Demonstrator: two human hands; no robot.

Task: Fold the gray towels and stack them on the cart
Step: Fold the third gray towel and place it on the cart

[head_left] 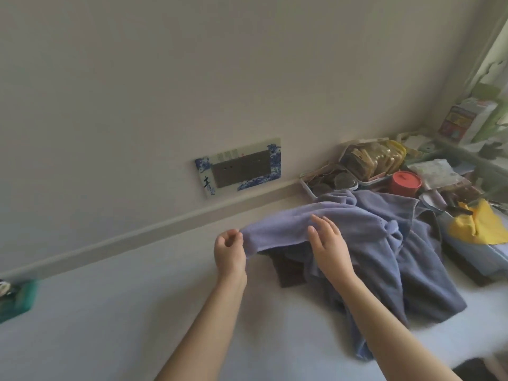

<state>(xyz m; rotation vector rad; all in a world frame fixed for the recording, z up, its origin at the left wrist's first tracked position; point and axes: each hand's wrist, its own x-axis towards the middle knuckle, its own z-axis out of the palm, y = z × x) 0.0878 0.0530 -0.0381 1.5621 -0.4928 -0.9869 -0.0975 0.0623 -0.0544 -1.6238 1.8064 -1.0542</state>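
- Bare forearms reach in from the bottom edge over a pale table (110, 312).
- Rumpled bluish-gray towels (384, 243) (soft, thick pile) lie heaped right of centre on the table, one lifted edge stretched leftward.
- Something dark brown beneath the heap is mostly hidden; cluttered trays (365, 169) behind are hard to make out.
- Left hand (229, 250) pinches the towel's left corner; right hand (327, 240) rests on the fabric, fingers straight.

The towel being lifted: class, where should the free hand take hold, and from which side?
Towel: left hand already pinches one end of the raised edge. The right hand should probably slide right along that edge and pinch it from above, stretching it straight.
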